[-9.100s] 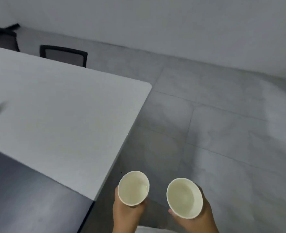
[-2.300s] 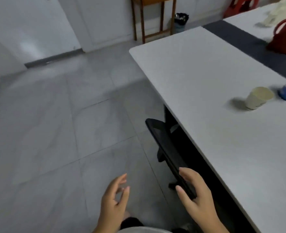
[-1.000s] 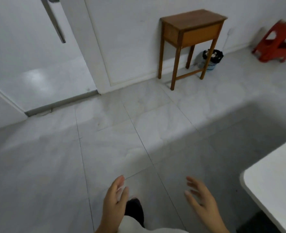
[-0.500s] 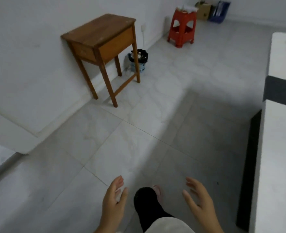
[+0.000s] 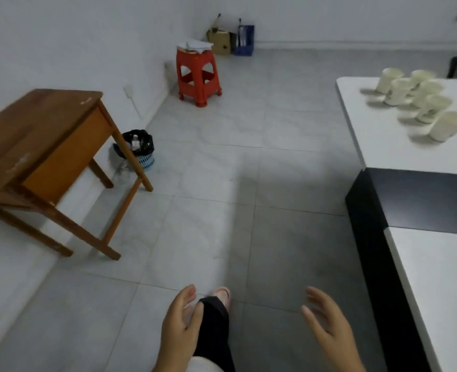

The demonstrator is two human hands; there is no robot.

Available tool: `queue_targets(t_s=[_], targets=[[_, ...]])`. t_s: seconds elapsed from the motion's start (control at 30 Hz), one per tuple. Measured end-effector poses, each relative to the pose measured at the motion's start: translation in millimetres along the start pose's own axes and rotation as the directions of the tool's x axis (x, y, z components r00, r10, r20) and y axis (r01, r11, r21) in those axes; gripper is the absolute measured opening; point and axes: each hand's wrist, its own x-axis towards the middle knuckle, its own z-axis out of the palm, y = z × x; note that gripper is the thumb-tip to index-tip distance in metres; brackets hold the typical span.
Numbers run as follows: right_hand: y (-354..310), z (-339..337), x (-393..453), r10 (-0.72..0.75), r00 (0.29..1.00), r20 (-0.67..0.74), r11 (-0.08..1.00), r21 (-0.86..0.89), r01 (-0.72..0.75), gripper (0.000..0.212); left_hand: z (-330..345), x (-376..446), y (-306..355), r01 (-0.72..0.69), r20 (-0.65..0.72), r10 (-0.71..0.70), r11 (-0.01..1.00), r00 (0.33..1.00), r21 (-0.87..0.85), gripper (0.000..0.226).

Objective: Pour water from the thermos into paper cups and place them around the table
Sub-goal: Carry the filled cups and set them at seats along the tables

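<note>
Several cream paper cups (image 5: 420,100) stand in a cluster on the far white part of the table (image 5: 377,140) at the upper right. My left hand (image 5: 180,326) and my right hand (image 5: 329,328) hang low in front of me over the floor, fingers relaxed, holding nothing. Both are well short of the cups. The thermos is out of view.
A dark strip (image 5: 423,200) divides the table's white top. A wooden side table (image 5: 42,146) stands at the left wall with a small bin (image 5: 138,150) beside it. Farther off are a red stool (image 5: 197,72), boxes in the corner (image 5: 230,38), and grey tiled floor between.
The view has swung right along the room since a second ago: the cluster of cups and more of the table have come into sight. My hands stay empty and low.
</note>
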Motion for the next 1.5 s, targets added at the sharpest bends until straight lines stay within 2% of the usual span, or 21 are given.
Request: queue_targets(t_s=[0.03,0.2,0.4,0.47,0.5,0.6,0.73,0.87,1.03,1.1,1.17,1.27,1.33,1.4,1.5], targets=[[-2.2,4.9,24.4,0.006,1.000,-0.028,1.000,-0.010,-0.006,0.033,8.8,29.2,5.5,-0.012,0.025,0.012,1.000,1.000,-0.011,0.038],[-24.2,19.9,133.9,0.029,0.982,-0.187,0.999,-0.032,-0.036,0.036,63.7,171.9,56.7,-0.122,0.270,0.108,0.992,0.957,0.034,0.034],[-23.0,-1.2,209.6,0.142,0.879,-0.455,0.988,0.005,-0.157,0.043,155.5,284.2,112.7,-0.182,0.486,0.150,0.983,0.861,0.019,0.041],[-12.1,-13.9,235.3,0.206,0.844,-0.495,0.976,0.043,-0.214,0.039,192.2,314.1,120.7,-0.165,0.527,0.125,0.986,0.841,0.031,0.059],[-6.7,-21.4,250.8,0.224,0.830,-0.511,0.971,0.048,-0.233,0.044,212.7,327.6,126.6,-0.159,0.546,0.116,0.987,0.830,0.031,0.060],[7.0,-51.8,307.6,0.257,0.791,-0.556,0.962,0.067,-0.265,0.041,278.4,365.9,150.9,-0.169,0.592,0.116,0.985,0.798,0.035,0.039],[9.4,-112.8,395.6,0.263,0.749,-0.608,0.965,0.145,-0.221,0.028,374.4,408.3,197.9,-0.174,0.608,0.136,0.985,0.782,0.003,0.037],[11.8,-164.5,462.2,0.288,0.690,-0.664,0.957,0.178,-0.227,0.035,455.4,443.6,241.7,-0.215,0.680,0.170,0.977,0.713,-0.020,0.039],[32.7,-186.9,496.2,0.395,0.565,-0.725,0.915,0.257,-0.310,0.043,528.7,477.3,258.4,-0.208,0.765,0.076,0.975,0.640,0.077,0.038],[37.4,-195.6,511.7,0.445,0.482,-0.755,0.891,0.318,-0.324,0.059,565.3,484.7,268.3,-0.240,0.825,0.045,0.965,0.563,0.110,0.037],[41.0,-202.6,531.1,0.485,0.389,-0.784,0.866,0.366,-0.342,0.068,605.5,487.7,280.4,-0.317,0.907,0.057,0.944,0.418,0.087,0.035],[38.5,-218.5,563.2,0.500,0.216,-0.839,0.844,0.415,-0.340,0.054,663.9,483.1,307.8,-0.432,0.986,0.086,0.902,0.143,-0.016,0.037],[40.6,-231.4,580.3,0.509,0.102,-0.855,0.831,0.458,-0.315,0.045,699.8,478.4,320.8,-0.451,0.998,0.065,0.891,0.022,-0.049,0.048],[45.1,-243.7,594.2,0.528,0.004,-0.849,0.811,0.503,-0.300,0.045,731.6,473.0,326.6,-0.467,0.999,0.031,0.883,-0.041,-0.047,0.057],[54.6,-261.4,608.5,0.572,-0.106,-0.813,0.764,0.575,-0.292,0.065,768.5,464.0,326.3,-0.483,0.999,-0.017,0.876,-0.037,-0.003,0.070]])
